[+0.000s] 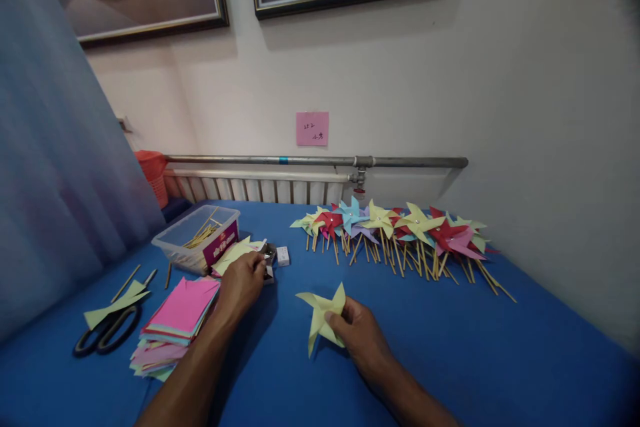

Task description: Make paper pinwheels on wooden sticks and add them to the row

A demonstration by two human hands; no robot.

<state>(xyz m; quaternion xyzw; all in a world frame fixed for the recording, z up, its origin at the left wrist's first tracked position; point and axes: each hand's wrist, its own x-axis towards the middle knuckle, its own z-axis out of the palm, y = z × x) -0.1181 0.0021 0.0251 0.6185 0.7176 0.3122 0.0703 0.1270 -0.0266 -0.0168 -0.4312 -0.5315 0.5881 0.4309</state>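
A pale yellow paper pinwheel (319, 325) without a stick is pinched between the thumb and fingers of my right hand (361, 333), above the blue table. My left hand (245, 280) reaches to a small dark open box (270, 273) with little shiny pieces in it. Its fingertips are pressed together at the box's edge, and whatever they may hold is too small to make out. Beside that box stands a small white box (283, 256). Pale paper pieces (237, 255) lie behind my left hand.
Left of my left arm is a stack of coloured paper squares (183, 307), with black-handled scissors (117, 333) beyond it. A clear plastic tub (170, 243) holds thin sticks. Many finished pinwheels (417, 221) on sticks lie along the back right, below a wall pipe (415, 162).
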